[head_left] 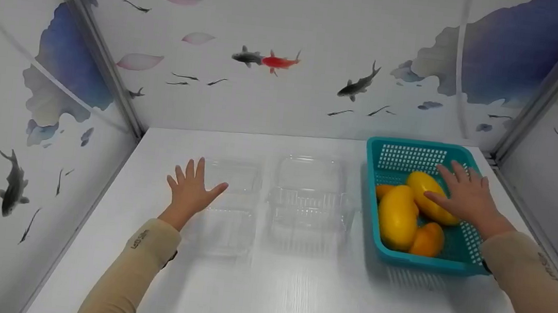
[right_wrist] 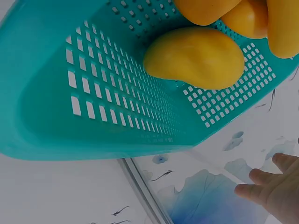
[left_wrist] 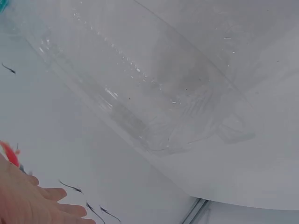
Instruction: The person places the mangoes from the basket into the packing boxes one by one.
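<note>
My left hand (head_left: pixel 190 191) spreads its fingers over the near-left side of a clear plastic clamshell box (head_left: pixel 227 231), which lies with its lid folded back. In the left wrist view the fingers (left_wrist: pixel 51 193) are extended, and the clear plastic shows beside them. My right hand (head_left: pixel 469 197), fingers apart, is above the right side of a teal plastic basket (head_left: pixel 428 265). Under it lies a yellow mango (head_left: pixel 424 184), partly covered by the thumb in the head view. A large mango (head_left: pixel 396 221) and a smaller orange one (head_left: pixel 427 239) lie beside it. Neither hand holds anything.
A second open clear clamshell box (head_left: pixel 310 175) lies between the first box and the basket. White panels printed with fish and petals (head_left: pixel 138 61) enclose the white table (head_left: pixel 264 300) at the back and both sides, with metal posts (head_left: pixel 96 44) at the corners.
</note>
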`<action>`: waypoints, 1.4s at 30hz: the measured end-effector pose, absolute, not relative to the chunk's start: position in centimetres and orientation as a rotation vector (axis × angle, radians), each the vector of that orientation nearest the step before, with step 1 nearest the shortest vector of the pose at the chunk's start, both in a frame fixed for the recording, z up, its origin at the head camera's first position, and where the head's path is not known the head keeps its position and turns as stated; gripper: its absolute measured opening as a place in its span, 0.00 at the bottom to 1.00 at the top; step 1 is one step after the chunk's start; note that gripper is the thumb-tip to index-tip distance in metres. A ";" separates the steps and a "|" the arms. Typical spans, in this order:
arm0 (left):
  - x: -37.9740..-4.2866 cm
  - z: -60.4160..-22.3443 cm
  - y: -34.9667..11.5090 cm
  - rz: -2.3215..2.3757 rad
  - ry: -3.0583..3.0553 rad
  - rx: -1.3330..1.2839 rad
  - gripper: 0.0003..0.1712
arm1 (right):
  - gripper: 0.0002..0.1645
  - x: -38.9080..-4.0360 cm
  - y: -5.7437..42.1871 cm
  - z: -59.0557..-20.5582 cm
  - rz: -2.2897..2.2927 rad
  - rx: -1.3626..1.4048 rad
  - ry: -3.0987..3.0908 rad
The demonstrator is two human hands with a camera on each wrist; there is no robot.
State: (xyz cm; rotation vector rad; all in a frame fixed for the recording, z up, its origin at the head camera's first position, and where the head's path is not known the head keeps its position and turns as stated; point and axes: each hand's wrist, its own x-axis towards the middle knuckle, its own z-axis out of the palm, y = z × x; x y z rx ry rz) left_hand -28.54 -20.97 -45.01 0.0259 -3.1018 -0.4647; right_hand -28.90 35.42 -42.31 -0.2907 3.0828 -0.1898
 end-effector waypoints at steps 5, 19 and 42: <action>-28.5 -45.3 -20.6 -0.466 -3.103 0.015 0.57 | 0.54 -29.1 34.6 -42.7 -0.155 -0.279 3.060; -27.8 -45.9 -17.8 -0.520 -3.108 -0.121 0.42 | 0.45 -28.8 31.7 -43.3 -0.283 -0.247 3.027; -26.7 -46.6 -10.5 -0.591 -3.207 -0.424 0.30 | 0.64 -28.5 27.3 -44.6 -0.798 0.181 2.472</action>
